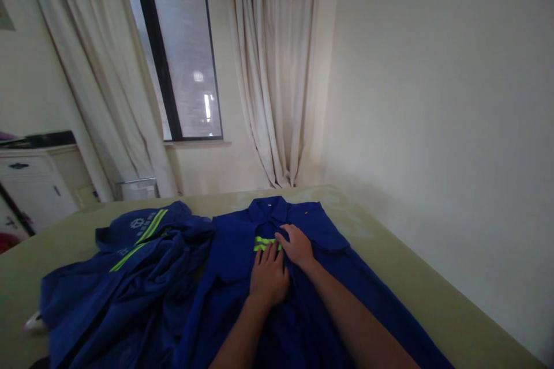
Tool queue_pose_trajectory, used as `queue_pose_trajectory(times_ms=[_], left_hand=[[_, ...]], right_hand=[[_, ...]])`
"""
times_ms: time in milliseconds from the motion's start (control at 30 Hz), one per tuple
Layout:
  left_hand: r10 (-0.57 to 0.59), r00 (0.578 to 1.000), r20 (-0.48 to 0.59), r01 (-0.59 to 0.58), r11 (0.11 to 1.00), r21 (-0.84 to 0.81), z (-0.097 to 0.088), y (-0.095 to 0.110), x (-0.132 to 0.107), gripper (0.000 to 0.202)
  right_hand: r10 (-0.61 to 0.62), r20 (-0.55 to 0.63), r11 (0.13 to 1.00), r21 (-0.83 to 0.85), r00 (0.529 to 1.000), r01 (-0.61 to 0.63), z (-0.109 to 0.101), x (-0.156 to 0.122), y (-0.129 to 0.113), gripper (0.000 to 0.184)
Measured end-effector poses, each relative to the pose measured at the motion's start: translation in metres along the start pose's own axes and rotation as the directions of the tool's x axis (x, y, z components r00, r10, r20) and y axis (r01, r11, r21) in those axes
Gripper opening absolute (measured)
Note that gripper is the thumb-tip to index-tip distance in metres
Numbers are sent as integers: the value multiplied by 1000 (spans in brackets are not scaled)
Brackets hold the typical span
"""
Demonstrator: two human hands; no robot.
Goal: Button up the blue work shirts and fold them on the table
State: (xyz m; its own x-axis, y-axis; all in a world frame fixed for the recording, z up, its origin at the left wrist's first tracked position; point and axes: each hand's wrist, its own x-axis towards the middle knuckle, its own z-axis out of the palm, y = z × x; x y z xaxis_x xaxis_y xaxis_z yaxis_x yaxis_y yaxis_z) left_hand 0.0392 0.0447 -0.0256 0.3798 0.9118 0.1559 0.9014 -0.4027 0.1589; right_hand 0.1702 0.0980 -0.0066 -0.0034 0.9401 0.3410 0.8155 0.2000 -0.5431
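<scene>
A blue work jacket (234, 242) lies spread on the bed, its collar toward the window and its front partly parted. Through the gap shows a yellow-green reflective strip (262, 243). My left hand (269, 277) rests on the jacket's middle with fingers stretched out, the tips at the strip. Just above and to the right, my right hand (296, 244) touches the front edge below the collar. Its fingers are bent, and whether they pinch the cloth is hard to see.
Left of the jacket lies a crumpled pile of blue workwear (142, 277) with reflective stripes and white printing. The bed (433, 288) meets a bare wall (441, 98) on the right. Curtains (277, 69) hang beside the window (186, 57). A white cabinet (34, 184) stands far left.
</scene>
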Motion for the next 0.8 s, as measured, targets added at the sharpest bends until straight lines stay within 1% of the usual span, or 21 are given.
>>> queue_pose_trajectory(times_ms=[100,167,200,267,333,367,400,433,467,533,600,633,700,800], left_hand=[[-15,1000,26,15,1000,9,-5,-9,12,60],[-22,999,48,22,1000,2,-9,-16,21,59],[-27,998,49,27,1000,0,-12,-19,25,58],[-34,999,22,34,999,1,-18,-25,33,56],[-52,998,-28,52,999,4,-23,-26,38,50],[-67,996,-54,67,998,8,-25,-25,40,47],[-81,994,-75,82,997,13,-27,-23,40,45],[-91,992,-89,93,995,22,-29,-21,39,44],[-94,991,-97,97,995,33,-32,-19,37,44],[-67,995,-80,72,996,58,-37,-19,28,44],[-27,999,-39,30,996,83,-46,-26,14,47],[-19,1000,-22,21,995,95,-51,-32,5,46],[-46,998,-33,50,988,145,-63,-51,-16,43],[-149,984,-98,170,950,261,-76,-87,-52,41]], right_hand=[[33,6,990,138,999,-34,-9,-4,1,45],[1,52,966,257,999,-14,-24,-23,-1,54],[-44,89,954,300,995,15,-32,-38,-2,59],[-149,171,946,312,974,90,-49,-79,-2,65],[-197,268,957,263,943,125,-60,-124,2,69],[-216,339,962,233,916,141,-62,-144,5,72],[-234,415,966,197,879,165,-62,-162,8,70],[-233,439,971,155,868,182,-62,-175,12,60],[-240,449,971,126,861,205,-61,-185,14,54],[-266,442,963,98,857,249,-61,-193,13,53],[-295,431,955,100,853,279,-65,-189,7,64],[-297,423,954,99,856,283,-68,-184,2,69],[-283,399,958,83,872,273,-74,-172,-7,68],[-255,371,965,45,893,257,-77,-154,-16,63]])
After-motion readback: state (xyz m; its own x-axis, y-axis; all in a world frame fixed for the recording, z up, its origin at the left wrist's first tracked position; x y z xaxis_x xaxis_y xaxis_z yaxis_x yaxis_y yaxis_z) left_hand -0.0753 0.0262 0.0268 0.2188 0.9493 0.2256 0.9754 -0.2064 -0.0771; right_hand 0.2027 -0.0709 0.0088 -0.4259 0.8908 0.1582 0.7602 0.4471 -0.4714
